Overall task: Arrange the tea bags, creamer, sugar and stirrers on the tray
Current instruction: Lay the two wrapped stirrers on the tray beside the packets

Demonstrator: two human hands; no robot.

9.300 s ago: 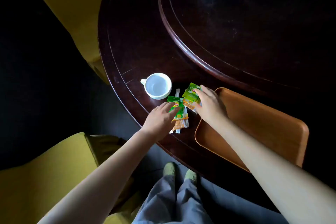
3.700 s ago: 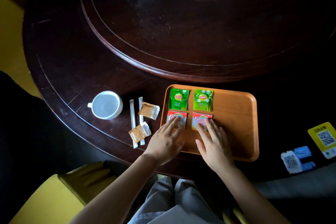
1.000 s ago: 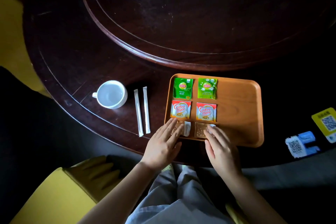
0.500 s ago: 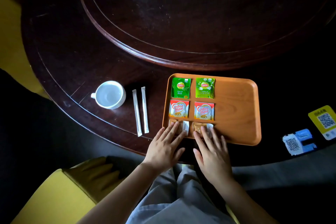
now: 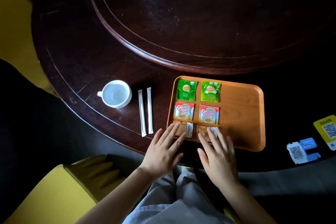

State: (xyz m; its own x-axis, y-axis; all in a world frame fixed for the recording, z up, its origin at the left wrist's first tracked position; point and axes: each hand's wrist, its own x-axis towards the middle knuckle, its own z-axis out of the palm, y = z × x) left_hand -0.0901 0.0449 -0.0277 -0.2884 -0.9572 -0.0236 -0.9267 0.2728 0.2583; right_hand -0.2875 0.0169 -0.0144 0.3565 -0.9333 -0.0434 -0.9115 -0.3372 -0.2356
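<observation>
the two stirrers [image 5: 145, 111] lie side by side just left of the tray [image 5: 241, 114], long axes running away from the person; the left hand [image 5: 164, 149], fingers spread flat on a sugar packet [image 5: 181, 129], is nearer them.

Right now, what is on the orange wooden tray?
On the orange wooden tray: two green tea bags, two red creamer sachets, two brown sugar packets. Left hand and right hand partly cover the packets.

both flat hands [image 5: 164, 152] on sugar packets [image 5: 182, 128] on tray [image 5: 241, 114], stirrers [image 5: 145, 112] beside cup [image 5: 116, 93]
</observation>
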